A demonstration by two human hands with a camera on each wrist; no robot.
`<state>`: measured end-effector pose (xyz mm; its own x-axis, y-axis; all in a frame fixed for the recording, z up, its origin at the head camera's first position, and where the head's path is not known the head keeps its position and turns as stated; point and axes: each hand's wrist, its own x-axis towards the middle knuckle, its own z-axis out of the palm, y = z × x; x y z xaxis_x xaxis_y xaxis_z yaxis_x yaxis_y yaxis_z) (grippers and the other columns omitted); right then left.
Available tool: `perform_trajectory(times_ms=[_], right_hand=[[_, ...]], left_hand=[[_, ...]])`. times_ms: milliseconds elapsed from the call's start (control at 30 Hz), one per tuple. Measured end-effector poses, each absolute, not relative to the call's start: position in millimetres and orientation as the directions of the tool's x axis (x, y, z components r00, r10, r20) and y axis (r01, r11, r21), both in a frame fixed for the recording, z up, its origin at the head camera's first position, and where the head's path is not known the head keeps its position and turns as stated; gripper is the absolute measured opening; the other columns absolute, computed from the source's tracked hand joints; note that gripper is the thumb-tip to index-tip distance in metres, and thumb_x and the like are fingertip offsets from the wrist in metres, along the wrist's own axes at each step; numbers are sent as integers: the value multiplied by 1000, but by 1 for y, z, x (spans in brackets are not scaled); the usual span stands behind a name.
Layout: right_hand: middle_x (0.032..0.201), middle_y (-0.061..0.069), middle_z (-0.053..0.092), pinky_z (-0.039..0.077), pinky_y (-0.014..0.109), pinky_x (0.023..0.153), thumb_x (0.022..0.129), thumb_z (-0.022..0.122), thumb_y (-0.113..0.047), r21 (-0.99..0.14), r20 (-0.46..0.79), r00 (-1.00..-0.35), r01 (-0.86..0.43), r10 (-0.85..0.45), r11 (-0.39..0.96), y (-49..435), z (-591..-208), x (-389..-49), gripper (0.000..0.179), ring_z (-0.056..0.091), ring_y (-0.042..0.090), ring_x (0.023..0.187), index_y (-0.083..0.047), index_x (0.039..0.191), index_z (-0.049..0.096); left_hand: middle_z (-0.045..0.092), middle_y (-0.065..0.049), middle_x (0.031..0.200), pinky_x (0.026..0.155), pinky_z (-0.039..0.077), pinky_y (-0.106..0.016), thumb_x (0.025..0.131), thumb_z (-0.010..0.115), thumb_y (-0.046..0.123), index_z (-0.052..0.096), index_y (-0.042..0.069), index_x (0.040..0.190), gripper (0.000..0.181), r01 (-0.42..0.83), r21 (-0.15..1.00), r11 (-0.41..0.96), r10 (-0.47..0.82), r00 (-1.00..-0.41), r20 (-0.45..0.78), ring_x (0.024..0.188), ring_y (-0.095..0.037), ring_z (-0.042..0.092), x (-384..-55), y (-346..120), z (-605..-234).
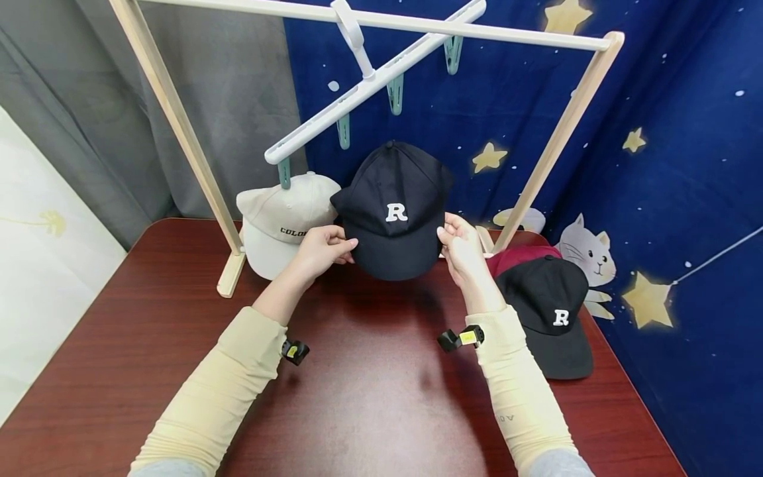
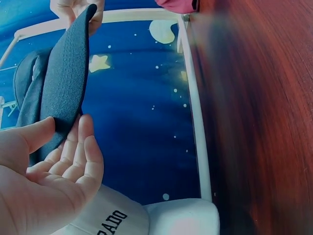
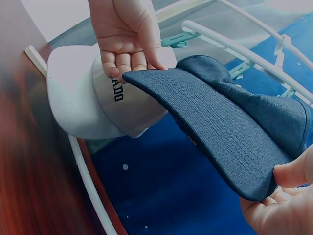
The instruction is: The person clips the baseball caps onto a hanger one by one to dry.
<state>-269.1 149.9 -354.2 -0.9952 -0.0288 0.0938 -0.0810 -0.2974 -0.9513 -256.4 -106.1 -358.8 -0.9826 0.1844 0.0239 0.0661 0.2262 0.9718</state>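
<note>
A black baseball cap [image 1: 387,192] with a white R is held up in the air, its brim toward me and tilted down. My left hand [image 1: 326,250] pinches the left edge of its brim [image 2: 68,78] between thumb and fingers. At the opposite brim edge, my right hand [image 1: 462,248] does the same, as the right wrist view shows from the side [image 3: 281,196]. Above the cap hangs a white clip hanger [image 1: 381,76] with several green clips [image 1: 395,95]. A beige cap [image 1: 292,212] with dark lettering is behind my left hand, under the lowest clip [image 1: 284,173]; whether that clip grips it I cannot tell.
The hanger hooks over the top bar of a wooden rack [image 1: 554,132] standing at the back of the brown table [image 1: 369,397]. At the right lie another black R cap [image 1: 545,298] and a dark red cap [image 1: 518,257] behind it. Curtains [image 1: 703,172] close off the back.
</note>
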Motion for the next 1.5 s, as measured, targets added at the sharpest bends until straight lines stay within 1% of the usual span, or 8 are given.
perform_trajectory(times_ms=[133, 367, 467, 633, 767, 1000, 1233, 1500], right_hand=[[88, -2, 65, 49, 20, 68, 96, 37, 13, -950, 83, -996, -70, -28, -306, 149, -353, -269, 27, 62, 8, 77, 8, 121, 44], [87, -3, 65, 48, 20, 66, 95, 37, 13, -947, 73, -997, -62, -25, -317, 148, -354, -269, 26, 61, 8, 76, 7, 119, 45], [87, -3, 65, 47, 19, 65, 95, 37, 13, -946, 72, -997, -61, -25, -318, 148, -353, -269, 25, 61, 7, 75, 5, 118, 46], [89, -2, 64, 48, 20, 68, 96, 37, 13, -945, 65, -998, -53, -26, -324, 148, -352, -267, 25, 61, 8, 78, 5, 117, 46], [91, -1, 64, 49, 21, 70, 96, 37, 13, -944, 62, -998, -50, -25, -327, 148, -352, -266, 26, 61, 10, 80, 7, 121, 45], [90, -1, 65, 49, 21, 69, 96, 37, 13, -942, 61, -998, -52, -19, -331, 148, -353, -265, 27, 61, 9, 79, 8, 121, 45], [88, -2, 65, 48, 21, 68, 96, 37, 13, -940, 68, -997, -56, -23, -337, 147, -354, -265, 25, 61, 9, 78, 5, 117, 47], [88, -1, 65, 48, 21, 67, 94, 37, 14, -939, 79, -997, -69, -16, -337, 146, -354, -264, 25, 60, 9, 78, 5, 115, 48]], left_hand=[[68, -11, 72, 77, 53, -45, 93, 63, 7, 55, -3, 83, 17, 62, 969, 238, 191, -981, 15, 70, -24, 68, -255, -108, -356], [69, -12, 75, 67, 54, -29, 93, 62, 8, 57, -7, 91, 16, 46, 967, 249, 198, -980, -5, 69, -21, 68, -254, -109, -351], [69, -12, 77, 65, 53, -27, 93, 62, 9, 58, -8, 95, 18, 46, 964, 262, 197, -980, -7, 68, -18, 67, -254, -110, -349], [70, -13, 80, 72, 54, -33, 94, 61, 12, 60, -8, 100, 21, 42, 961, 272, 185, -983, -10, 69, -16, 68, -255, -114, -347], [69, -13, 82, 72, 54, -30, 96, 60, 14, 60, -9, 106, 25, 51, 960, 275, 184, -983, 0, 71, -16, 68, -256, -117, -345], [69, -17, 87, 75, 53, -33, 97, 58, 19, 62, -8, 107, 29, 80, 948, 308, 178, -984, 25, 75, -20, 68, -256, -121, -340], [68, -19, 89, 75, 54, -34, 97, 57, 21, 62, -8, 107, 31, 116, 944, 308, 119, -989, 83, 74, -21, 67, -258, -128, -336], [65, -9, 75, 68, 53, -26, 96, 57, 15, 61, -12, 103, 28, 225, 954, 199, 12, -974, 227, 65, -15, 65, -260, -130, -324]])
